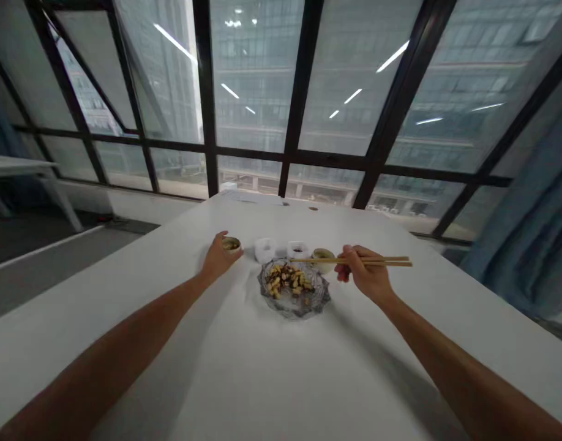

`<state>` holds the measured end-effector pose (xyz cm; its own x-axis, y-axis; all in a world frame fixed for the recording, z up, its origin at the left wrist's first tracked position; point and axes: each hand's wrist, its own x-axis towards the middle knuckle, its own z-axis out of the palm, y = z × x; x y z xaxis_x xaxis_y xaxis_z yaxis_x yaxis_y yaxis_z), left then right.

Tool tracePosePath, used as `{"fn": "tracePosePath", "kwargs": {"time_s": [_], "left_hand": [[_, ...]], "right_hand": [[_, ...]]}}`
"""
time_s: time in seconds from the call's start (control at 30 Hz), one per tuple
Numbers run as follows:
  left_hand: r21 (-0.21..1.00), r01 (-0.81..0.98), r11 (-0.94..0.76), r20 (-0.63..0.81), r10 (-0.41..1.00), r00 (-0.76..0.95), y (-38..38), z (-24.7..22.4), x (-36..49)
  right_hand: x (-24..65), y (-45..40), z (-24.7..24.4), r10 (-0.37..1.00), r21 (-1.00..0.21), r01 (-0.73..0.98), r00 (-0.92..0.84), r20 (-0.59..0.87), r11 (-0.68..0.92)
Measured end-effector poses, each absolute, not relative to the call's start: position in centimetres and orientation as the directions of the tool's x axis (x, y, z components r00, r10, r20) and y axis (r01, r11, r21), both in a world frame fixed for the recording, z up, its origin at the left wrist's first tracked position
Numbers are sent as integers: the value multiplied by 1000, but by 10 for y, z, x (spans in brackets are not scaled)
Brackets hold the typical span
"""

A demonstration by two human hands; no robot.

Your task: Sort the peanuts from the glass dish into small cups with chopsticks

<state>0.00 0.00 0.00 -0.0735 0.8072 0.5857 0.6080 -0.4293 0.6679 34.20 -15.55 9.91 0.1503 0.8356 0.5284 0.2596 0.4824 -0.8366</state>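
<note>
My left hand (219,257) is wrapped round a small round bowl (231,245) with some food in it, at the left of the dishes. Between the fingers of my right hand (364,269) is a pair of chopsticks (387,261), held nearly level and pointing left. Their tips reach over the back of a clear scalloped glass plate (294,311). Yellow and dark pieces of food (288,278) lie on that plate. Behind it stand a white dish (265,250), a second white dish with something dark inside (298,249), and a yellowish bowl (324,254), partly behind the chopsticks.
The dishes stand on a long white table (272,380). At its far end lie a white item (228,186) and a small dark round object (313,209). Dark-framed windows rise beyond. A blue curtain (529,226) hangs right; another white table (19,164) stands left.
</note>
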Motion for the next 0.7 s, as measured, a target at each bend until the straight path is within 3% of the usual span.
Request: {"fn": "tracePosePath", "kwargs": {"time_s": [0.3,0.5,0.57,0.7], "left_hand": [[566,640,-521,675,738,4,-6,2,3],[632,695,-344,529,846,-62,-2,9,-5],[548,776,-313,528,849,-30,-4,18,-5],[218,863,-456,623,745,236,-12,37,17]], "right_hand": [[337,-162,99,835,-813,317,101,541,489],[337,-156,102,832,-853,209,200,517,479],[339,-153,103,828,-860,185,238,509,475],[342,-150,103,812,-863,161,294,505,479]]}}
